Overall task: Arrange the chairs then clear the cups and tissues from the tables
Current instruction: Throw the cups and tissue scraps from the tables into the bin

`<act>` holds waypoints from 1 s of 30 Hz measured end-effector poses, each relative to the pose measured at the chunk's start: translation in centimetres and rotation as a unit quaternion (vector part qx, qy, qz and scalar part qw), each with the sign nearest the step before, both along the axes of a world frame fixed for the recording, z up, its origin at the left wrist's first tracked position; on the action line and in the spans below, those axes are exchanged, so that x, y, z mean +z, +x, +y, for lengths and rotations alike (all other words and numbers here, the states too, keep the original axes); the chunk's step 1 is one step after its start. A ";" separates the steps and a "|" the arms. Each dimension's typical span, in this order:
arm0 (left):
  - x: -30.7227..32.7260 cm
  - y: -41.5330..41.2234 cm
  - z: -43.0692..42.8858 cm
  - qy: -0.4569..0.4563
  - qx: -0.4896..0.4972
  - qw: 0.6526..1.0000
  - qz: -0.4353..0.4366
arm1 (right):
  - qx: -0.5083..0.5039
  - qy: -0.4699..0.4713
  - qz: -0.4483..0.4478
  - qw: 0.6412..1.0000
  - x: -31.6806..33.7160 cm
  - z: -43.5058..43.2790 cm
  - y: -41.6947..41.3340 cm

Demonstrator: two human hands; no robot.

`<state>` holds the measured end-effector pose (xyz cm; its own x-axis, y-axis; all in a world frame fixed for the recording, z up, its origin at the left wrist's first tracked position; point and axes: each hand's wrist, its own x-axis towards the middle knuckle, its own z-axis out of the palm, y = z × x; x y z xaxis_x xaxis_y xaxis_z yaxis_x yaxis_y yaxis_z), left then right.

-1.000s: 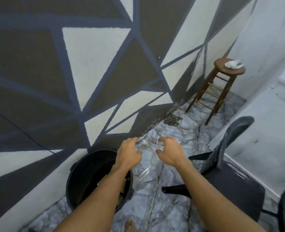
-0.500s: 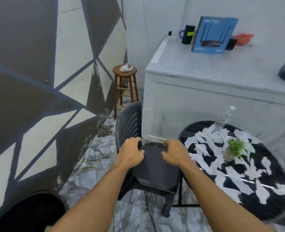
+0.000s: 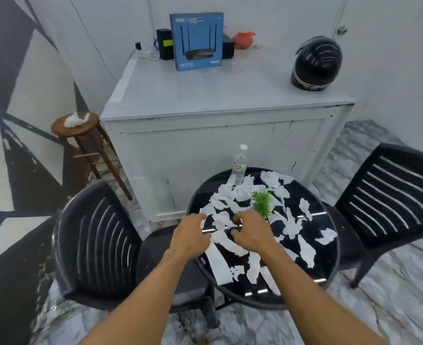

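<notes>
Head view: both arms are stretched out over a round black table (image 3: 327,265), and torn white tissues (image 3: 220,265) are seen strewn across nearly all of its top. The left hand (image 3: 189,235) is held at the table's near-left rim, fingers curled downward onto the scraps. The right hand (image 3: 252,232) is set just beside it, fingers bent over more scraps. Whether anything is actually pinched by either hand cannot be told. A small green plant (image 3: 262,202) is stood just beyond the right hand, and a clear bottle (image 3: 239,165) is upright at the far rim. One black chair (image 3: 96,245) is drawn close at the table's left, a second chair (image 3: 399,195) at its right. A crumpled wad (image 3: 76,118) is left on a wooden stool (image 3: 86,130) by the wall. Behind, a helmet (image 3: 316,63) and a blue box (image 3: 196,41) are placed on a white cabinet (image 3: 230,90).
</notes>
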<state>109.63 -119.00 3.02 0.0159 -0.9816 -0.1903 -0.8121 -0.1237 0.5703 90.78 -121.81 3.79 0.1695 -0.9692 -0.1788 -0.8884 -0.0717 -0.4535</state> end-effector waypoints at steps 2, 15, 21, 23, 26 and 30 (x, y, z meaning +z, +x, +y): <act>-0.2 -1.2 -2.9 -0.008 -0.019 1.000 -0.001 | -0.021 -0.009 0.001 1.000 0.2 -2.0 -1.2; 0.4 -8.7 -19.4 -0.045 -0.036 0.998 0.030 | -0.069 -0.015 -0.001 0.997 -0.8 -16.0 -8.1; 0.1 -11.9 -27.4 -0.062 0.056 0.996 0.034 | -0.013 0.010 -0.017 1.000 -2.7 -23.1 -10.6; -0.6 -12.8 -29.7 -0.058 0.072 0.996 0.019 | -0.004 0.011 -0.022 1.000 -3.4 -24.8 -11.4; -2.2 -14.0 -32.0 -0.040 0.102 0.994 0.019 | 0.010 0.011 -0.024 1.000 -4.3 -26.9 -12.5; -4.2 -15.3 -33.2 -0.051 0.152 0.986 0.050 | 0.020 0.019 -0.031 0.999 -5.2 -28.3 -13.2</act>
